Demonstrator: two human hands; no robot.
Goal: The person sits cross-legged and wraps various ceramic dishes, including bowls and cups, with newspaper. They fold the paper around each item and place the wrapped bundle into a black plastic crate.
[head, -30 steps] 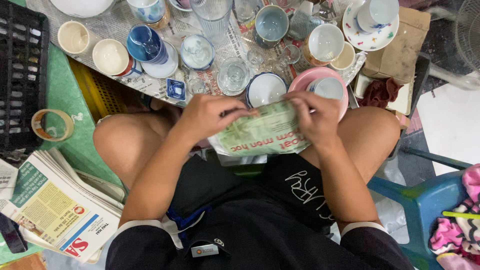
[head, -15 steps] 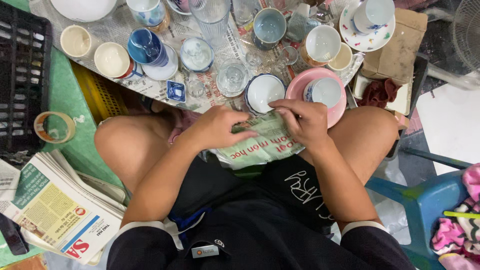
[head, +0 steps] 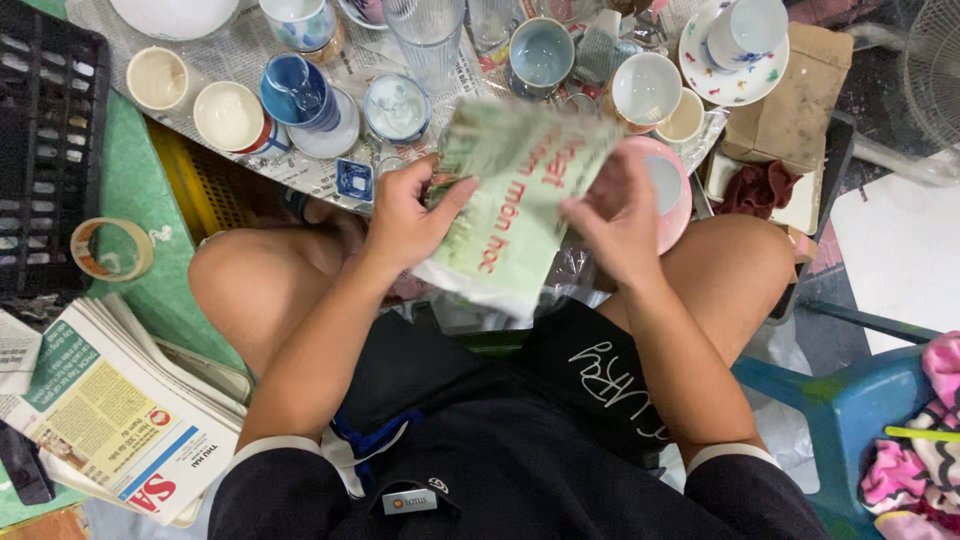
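Note:
A bundle wrapped in green-printed newspaper is held upright over my lap, blurred by motion. My left hand grips its left edge, thumb and fingers pressed into the paper. My right hand holds the right side, fingers spread across the sheet. What the paper wraps is hidden. Just behind the bundle lies a pink plate, partly covered by my right hand.
Cups, mugs and glasses crowd a newspaper-covered surface ahead. A stack of newspapers and a tape roll lie at left beside a black crate. A blue plastic stool stands at right, a cardboard box behind it.
The wrapped bundle has been turned from lying flat across my lap to standing upright and lifted higher. Both hands shifted with it, left to its left edge, right to its right side.

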